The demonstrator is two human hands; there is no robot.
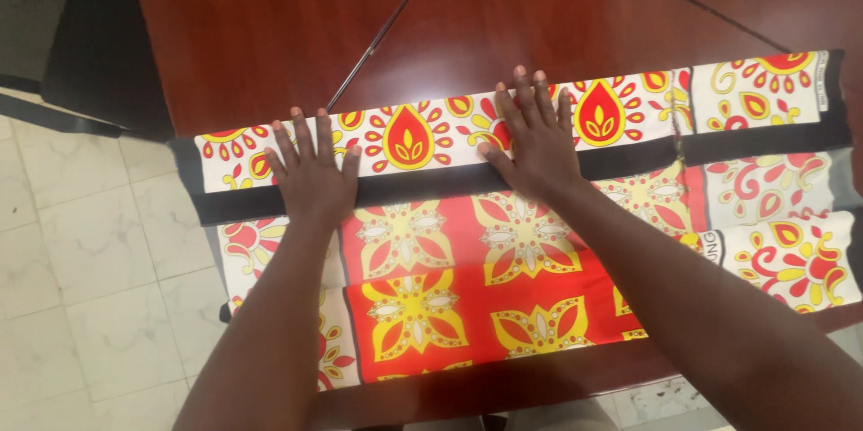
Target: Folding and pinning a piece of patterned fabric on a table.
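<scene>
I judge smoothing in hand: my left hand (pixel 310 175) and right hand (pixel 537 145), fingers spread flat, press the patterned cloth (pixel 503 251) on the wooden table (pixel 270 26); next move needs even outward strokes.

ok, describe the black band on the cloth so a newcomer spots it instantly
Start at the dark red wooden table and find the patterned cloth spread along its near edge. The black band runs lengthwise across it, under the left hand and right hand. It is the only plain stripe between red-and-yellow printed panels.
</scene>
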